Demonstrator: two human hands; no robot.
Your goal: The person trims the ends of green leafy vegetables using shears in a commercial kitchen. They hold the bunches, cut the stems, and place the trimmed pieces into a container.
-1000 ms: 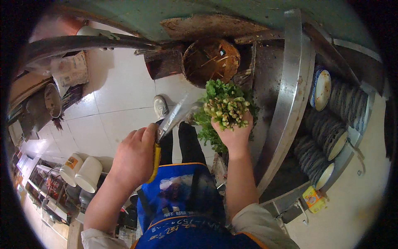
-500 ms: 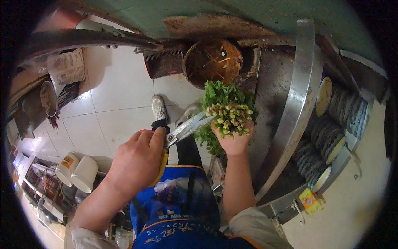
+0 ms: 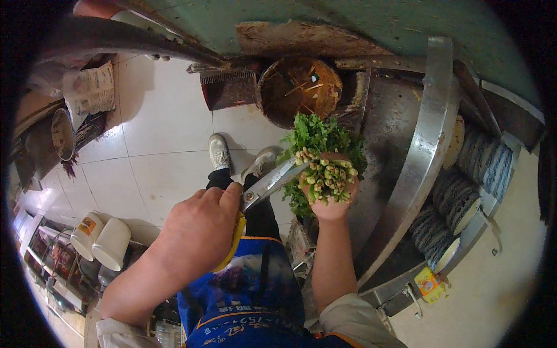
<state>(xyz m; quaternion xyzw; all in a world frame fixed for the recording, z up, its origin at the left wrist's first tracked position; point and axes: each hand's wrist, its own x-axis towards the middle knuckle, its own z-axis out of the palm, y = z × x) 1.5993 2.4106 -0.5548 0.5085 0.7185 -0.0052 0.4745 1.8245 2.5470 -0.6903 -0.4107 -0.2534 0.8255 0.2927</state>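
My left hand (image 3: 197, 232) is closed round the yellow handle of a pair of scissors (image 3: 268, 188), whose metal blades point up and to the right. Their tips reach the left edge of the cut stem ends on a bunch of leafy greens (image 3: 331, 180). My right hand (image 3: 335, 210) is wrapped round that bunch, stem ends facing up toward me and green leaves spreading out beyond and below. Most of the right fingers are hidden behind the stems. Past the leaves stands a round, brown-stained bin (image 3: 272, 104) with scraps in it.
A dustpan (image 3: 227, 93) lies left of the bin. To the right a curved metal edge (image 3: 426, 133) runs beside stacked dark coils (image 3: 435, 232). Two white buckets (image 3: 112, 243) stand at left on the tiled floor (image 3: 168, 116). My blue apron (image 3: 249, 290) hangs below my hands.
Both hands have shifted slightly right with the scissors and greens. The scissor blades look closer together at the stem ends.
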